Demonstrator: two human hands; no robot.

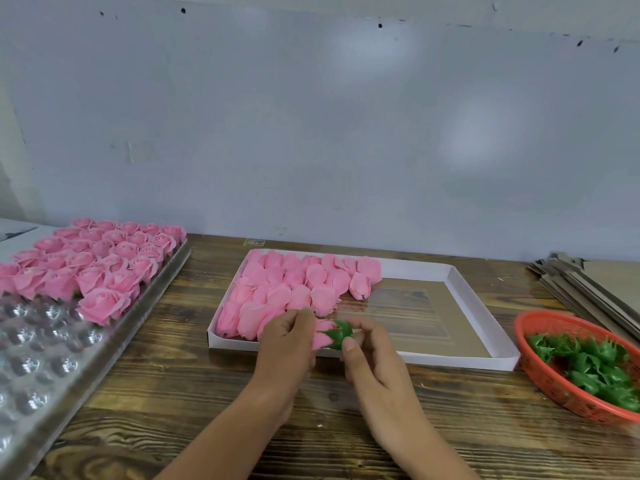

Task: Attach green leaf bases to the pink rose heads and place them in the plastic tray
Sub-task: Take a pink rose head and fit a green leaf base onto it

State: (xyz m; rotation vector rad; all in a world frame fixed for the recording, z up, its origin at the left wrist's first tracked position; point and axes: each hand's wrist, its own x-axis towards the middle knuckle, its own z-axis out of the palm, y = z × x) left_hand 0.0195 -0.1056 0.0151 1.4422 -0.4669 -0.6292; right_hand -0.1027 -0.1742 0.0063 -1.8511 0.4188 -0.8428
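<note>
Pink rose head (320,336) pinched in left hand (287,344), long axis lying three-to-nine, base toward three o'clock. Green leaf base (337,334) held by right hand (372,355), already cupping it. Plastic tray (52,358) at nine o'clock, nearer the left.

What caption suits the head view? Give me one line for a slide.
Left hand and right hand fit a green leaf base onto a pink rose head above the white box.

Two hands (287,341), one plastic tray (69,368), one white box (485,306), one red basket (540,368); roses perhaps sixty (104,265).
</note>
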